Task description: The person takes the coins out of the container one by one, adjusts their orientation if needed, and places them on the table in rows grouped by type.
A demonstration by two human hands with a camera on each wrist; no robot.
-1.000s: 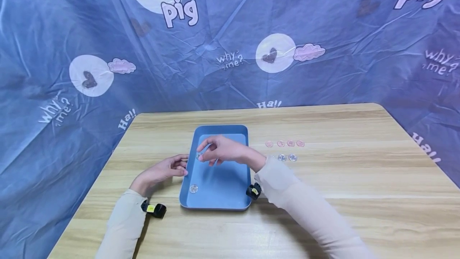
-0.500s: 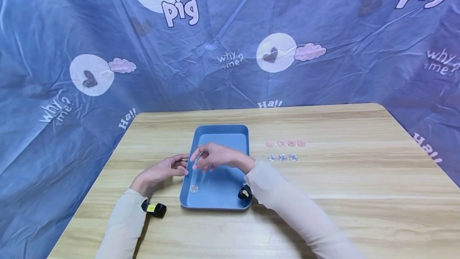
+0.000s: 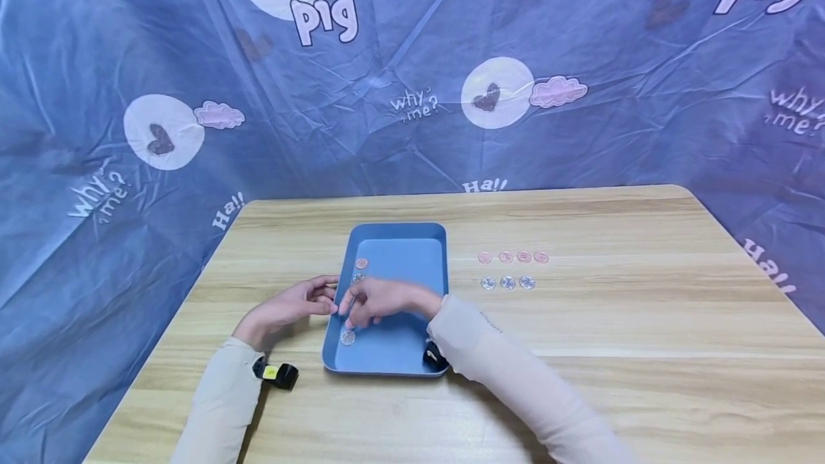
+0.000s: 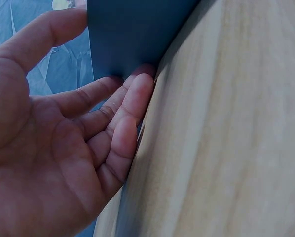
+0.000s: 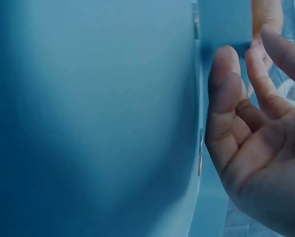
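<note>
A blue rectangular tray (image 3: 402,360) lies on the wooden table. My left hand (image 3: 299,306) grips its left wall, thumb over the rim; in the left wrist view the other fingers (image 4: 137,94) rest against the outside. Inside the tray's left side is my right hand (image 3: 377,301), pointing down with loosely bent fingers; in the right wrist view nothing shows between thumb and index finger. Beyond it lie a pink coin-like disc (image 3: 362,263) and a silver disc (image 3: 359,278). Another silver disc (image 3: 348,337) lies just below its fingertips.
Right of the tray, several pink discs (image 3: 505,257) form a row on the table (image 3: 612,306). Below them are three silver discs (image 3: 508,283). A printed blue cloth (image 3: 387,149) hangs behind the table. Each wrist carries a small black camera (image 3: 283,377).
My right hand has moved toward the near end along the tray's left side, uncovering the pink disc and the silver disc behind it. The left hand has stayed on the tray wall.
</note>
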